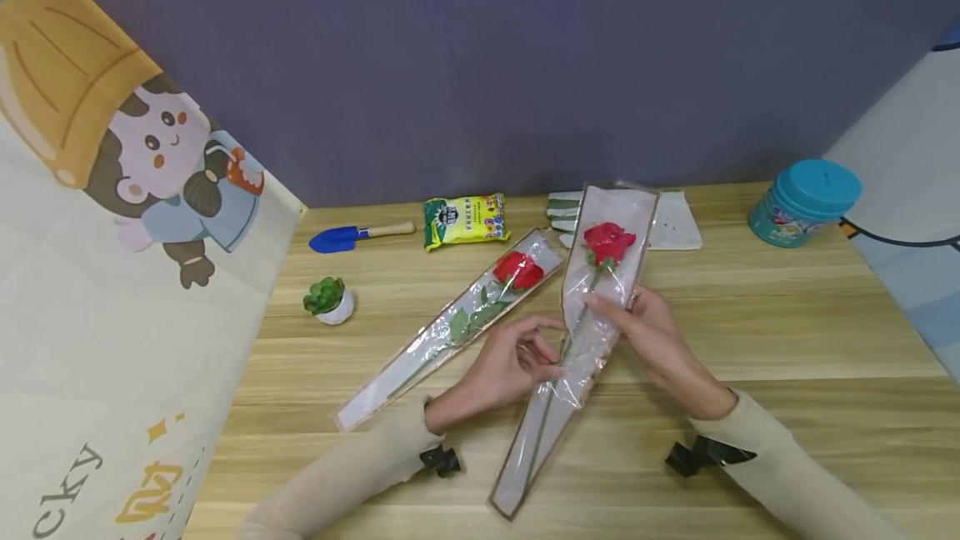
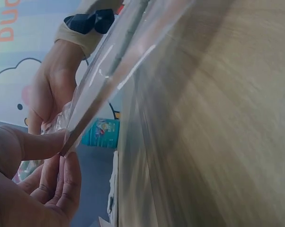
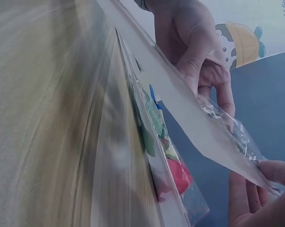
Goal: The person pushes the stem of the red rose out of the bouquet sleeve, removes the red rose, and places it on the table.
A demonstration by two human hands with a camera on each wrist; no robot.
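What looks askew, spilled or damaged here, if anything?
The held rose sleeve has crumpled clear film midway along, near the left hand and right hand, while the other sleeve looks smoother. I can't tell whether the film tore; no spill shows.

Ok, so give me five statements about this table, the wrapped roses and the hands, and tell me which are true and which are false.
1. The left hand and right hand both hold the same wrapped rose. True.
2. The other rose stands upright in a vase. False: it lies in its wrapper on the table.
3. In the head view, the trowel lies left of the yellow-green packet. True.
4. The small succulent sits in a red pot. False: the pot is white.
5. The teal tub has its lid on. True.
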